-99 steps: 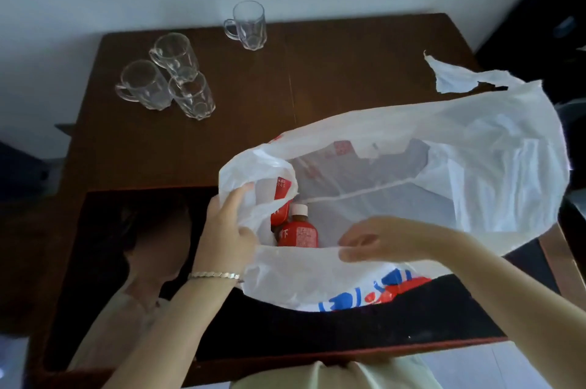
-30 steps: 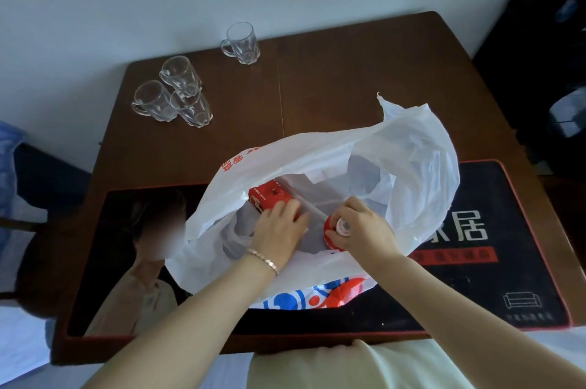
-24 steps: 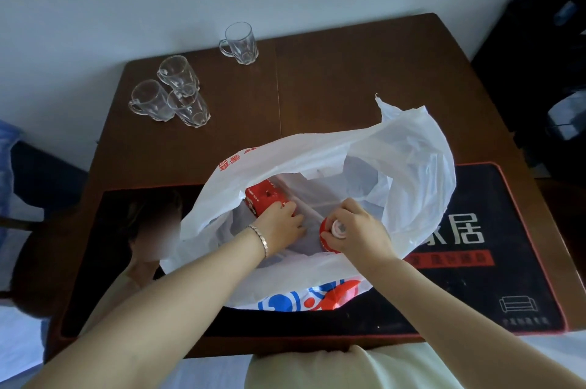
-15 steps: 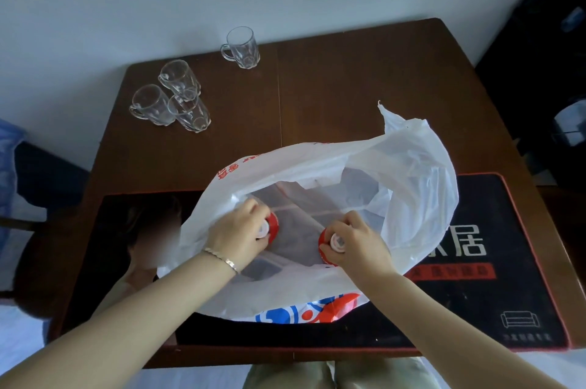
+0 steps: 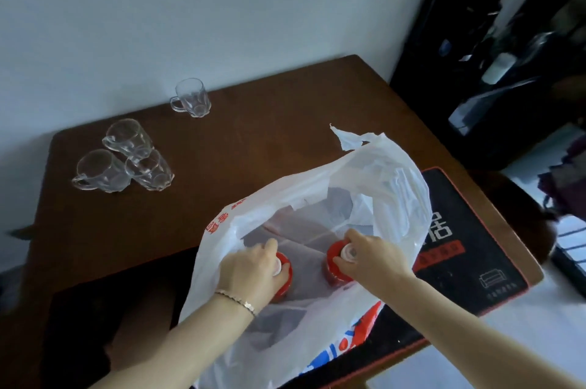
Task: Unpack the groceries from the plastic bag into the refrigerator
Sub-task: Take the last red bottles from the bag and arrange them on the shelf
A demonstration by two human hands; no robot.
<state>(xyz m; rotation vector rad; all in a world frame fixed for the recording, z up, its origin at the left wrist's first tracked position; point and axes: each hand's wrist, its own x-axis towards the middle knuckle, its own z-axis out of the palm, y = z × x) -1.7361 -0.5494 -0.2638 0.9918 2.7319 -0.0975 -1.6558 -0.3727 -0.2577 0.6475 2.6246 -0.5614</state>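
A white plastic bag with red and blue print lies open on the table. Two red bottles with white caps stand upright inside it. My left hand grips the top of the left red bottle. Over at the other side, the right red bottle is held by its white cap in my right hand. Both bottle bodies are mostly hidden by my hands and the bag.
The brown wooden table carries a group of three glass mugs at the back left and a single glass mug behind. A black mat with red edging lies under the bag. A dark cabinet stands at the right.
My left hand went from a red bottle lying on its side to gripping an upright one by the top. The view has tilted and shifted; my right hand keeps its hold.
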